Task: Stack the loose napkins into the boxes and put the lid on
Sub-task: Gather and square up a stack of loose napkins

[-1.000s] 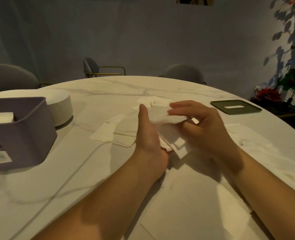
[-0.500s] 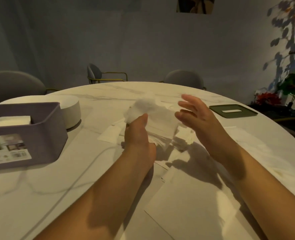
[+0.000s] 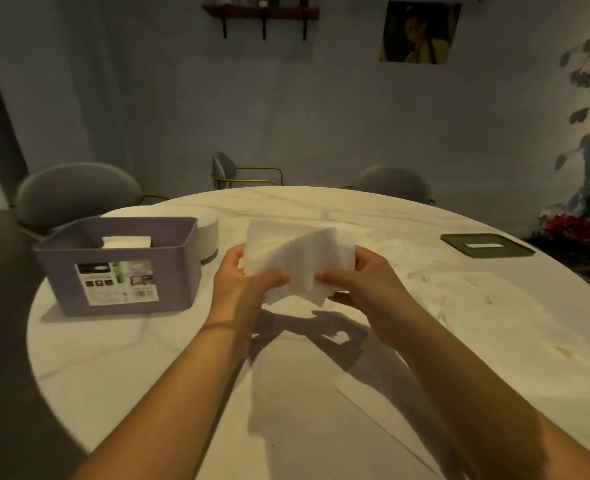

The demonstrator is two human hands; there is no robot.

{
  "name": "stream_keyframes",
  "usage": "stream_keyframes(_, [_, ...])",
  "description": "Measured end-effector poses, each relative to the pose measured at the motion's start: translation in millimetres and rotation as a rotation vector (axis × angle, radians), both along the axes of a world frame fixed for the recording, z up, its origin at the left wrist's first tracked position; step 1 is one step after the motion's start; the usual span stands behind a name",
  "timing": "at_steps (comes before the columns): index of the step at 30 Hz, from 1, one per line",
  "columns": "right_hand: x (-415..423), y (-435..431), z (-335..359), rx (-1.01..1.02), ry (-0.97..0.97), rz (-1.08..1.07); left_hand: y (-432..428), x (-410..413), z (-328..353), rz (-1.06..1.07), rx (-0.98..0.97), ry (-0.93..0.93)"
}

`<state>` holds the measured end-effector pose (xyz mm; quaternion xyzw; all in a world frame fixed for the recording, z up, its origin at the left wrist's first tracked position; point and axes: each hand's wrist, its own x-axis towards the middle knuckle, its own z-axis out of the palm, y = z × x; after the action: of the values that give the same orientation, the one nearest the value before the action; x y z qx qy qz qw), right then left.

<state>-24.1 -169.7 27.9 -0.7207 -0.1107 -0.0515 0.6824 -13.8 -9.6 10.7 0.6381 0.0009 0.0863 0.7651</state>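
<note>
Both hands hold a bunch of white napkins (image 3: 298, 259) up over the marble table (image 3: 407, 216). The left hand (image 3: 243, 284) and right hand (image 3: 366, 282) pinch its bottom edge. The purple box (image 3: 120, 268) sits to the left.

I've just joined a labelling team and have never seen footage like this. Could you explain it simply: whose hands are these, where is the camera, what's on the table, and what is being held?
There is no machine here: a person works with bare hands. Every picture comes from one wide-angle camera worn on their head, looking forward and down, so the arms reach in from the bottom. The left hand and right hand together pinch a bundle of white napkins above a round marbled table. On its left stands a purple box with a stack of napkins inside, and a low white round object behind it. On the right lies a dark green lid with a slot. More loose napkins lie flat nearby.
</note>
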Motion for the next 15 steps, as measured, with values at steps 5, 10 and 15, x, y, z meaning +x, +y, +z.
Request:
stream_keyframes(5, [-1.0, 25.5, -13.0, -0.073, -0.004, 0.098, 37.1, -8.0, -10.3, 0.102, 0.201, -0.054])
stream_keyframes(10, [4.8, 27.9, -25.7, -0.16, -0.01, 0.049, 37.6, -5.4, -15.9, 0.0, 0.137, -0.049])
stream_keyframes(15, [4.7, 26.8, -29.1, -0.194, -0.105, 0.042, 29.8, -10.9, -12.9, -0.151, 0.167, -0.133])
